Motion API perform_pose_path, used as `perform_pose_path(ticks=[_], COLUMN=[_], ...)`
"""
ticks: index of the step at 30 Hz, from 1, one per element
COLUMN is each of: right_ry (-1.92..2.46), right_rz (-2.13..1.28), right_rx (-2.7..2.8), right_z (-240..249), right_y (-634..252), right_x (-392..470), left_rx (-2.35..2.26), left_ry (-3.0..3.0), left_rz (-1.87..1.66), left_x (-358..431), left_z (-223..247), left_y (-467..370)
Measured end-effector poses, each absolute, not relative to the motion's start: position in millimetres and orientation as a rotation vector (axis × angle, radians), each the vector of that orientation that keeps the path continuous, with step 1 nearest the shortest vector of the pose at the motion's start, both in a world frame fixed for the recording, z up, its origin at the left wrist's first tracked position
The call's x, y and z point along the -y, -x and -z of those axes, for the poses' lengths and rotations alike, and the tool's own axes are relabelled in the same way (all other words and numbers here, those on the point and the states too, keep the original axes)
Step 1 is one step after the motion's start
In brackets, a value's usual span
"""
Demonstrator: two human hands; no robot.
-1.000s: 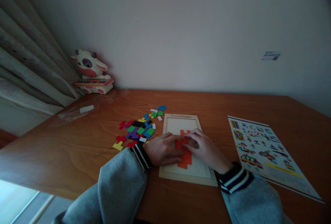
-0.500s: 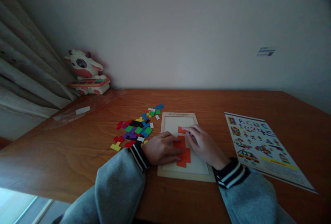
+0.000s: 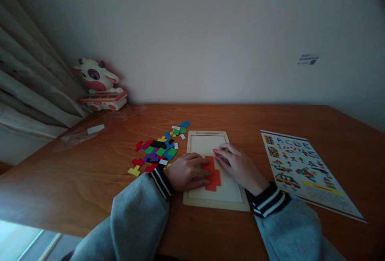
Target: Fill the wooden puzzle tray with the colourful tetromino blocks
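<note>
A wooden puzzle board (image 3: 216, 205) with a raised rim lies in front of me. Several orange puzzle pieces (image 3: 214, 178) lie joined on its pale inner surface. My left hand (image 3: 189, 172) rests over the board's left side, fingers spread, with the fingertips touching these pieces. My right hand (image 3: 236, 166) is above the board's right side, pinching one small orange puzzle piece (image 3: 215, 153) between thumb and fingers. Much of that piece is hidden by the fingers, and its shape cannot be made out.
Left of the board lies a loose pile of coloured puzzle pieces (image 3: 153, 151). A printed pattern sheet (image 3: 303, 164) lies on the right. At the back left stand a cow toy with a keyboard (image 3: 104, 88) and a clear plastic bag (image 3: 81, 134), near a curtain (image 3: 30, 84).
My right hand has lifted the small orange piece off the board, tilted it and drawn it slightly right. My left hand stays on the joined orange pieces.
</note>
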State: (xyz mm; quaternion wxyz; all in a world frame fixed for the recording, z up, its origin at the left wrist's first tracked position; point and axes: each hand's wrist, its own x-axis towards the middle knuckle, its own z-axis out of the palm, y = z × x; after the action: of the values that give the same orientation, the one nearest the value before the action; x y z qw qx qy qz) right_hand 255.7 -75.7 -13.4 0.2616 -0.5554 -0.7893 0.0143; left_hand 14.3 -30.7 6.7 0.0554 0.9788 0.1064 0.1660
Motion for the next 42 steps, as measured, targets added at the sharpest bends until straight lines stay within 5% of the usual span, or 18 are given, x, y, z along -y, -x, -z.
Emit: perform_pose_path(ticks=[17, 33, 42], right_ry=[1.614, 1.166, 1.218], right_rz=[-0.095, -0.293, -0.266], right_rx=[1.937, 2.074, 2.145], right_z=[15.7, 21.3, -4.4], right_y=[-251.1, -240.8, -259.8], right_x=[65.8, 68.7, 78.4], left_rx=[-0.353, -0.346, -0.67], left_ry=[-2.976, -2.997, -2.971], left_rz=[-0.521, -0.476, -0.514], left_x=[31.8, 32.4, 34.4], left_z=[-5.7, -8.9, -9.3], left_y=[-15.1, -15.8, -16.3])
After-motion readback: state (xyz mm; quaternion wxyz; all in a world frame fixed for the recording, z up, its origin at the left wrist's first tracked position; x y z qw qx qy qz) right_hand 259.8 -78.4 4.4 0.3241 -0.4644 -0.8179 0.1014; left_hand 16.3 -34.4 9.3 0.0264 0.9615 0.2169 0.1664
